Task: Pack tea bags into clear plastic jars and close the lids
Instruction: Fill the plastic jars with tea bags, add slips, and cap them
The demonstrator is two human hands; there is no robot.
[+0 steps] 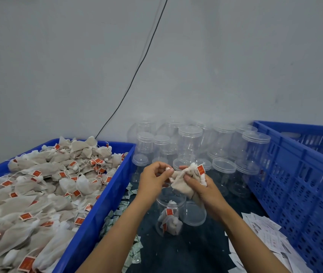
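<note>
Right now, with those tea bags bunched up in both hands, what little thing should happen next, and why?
Probably lower the bunch of beige mesh tea bags with red tags into the open clear plastic jar just below. The right hand and the left hand both pinch the bunch above the jar's mouth, the jar holds only a few bags, and its clear round lid lies beside it.

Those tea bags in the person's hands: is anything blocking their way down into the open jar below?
Nothing visible does. Both the left hand and the right hand hold the tea bags just above the open jar, whose mouth is uncovered. Its lid lies beside it, and a few bags already sit inside.
</note>
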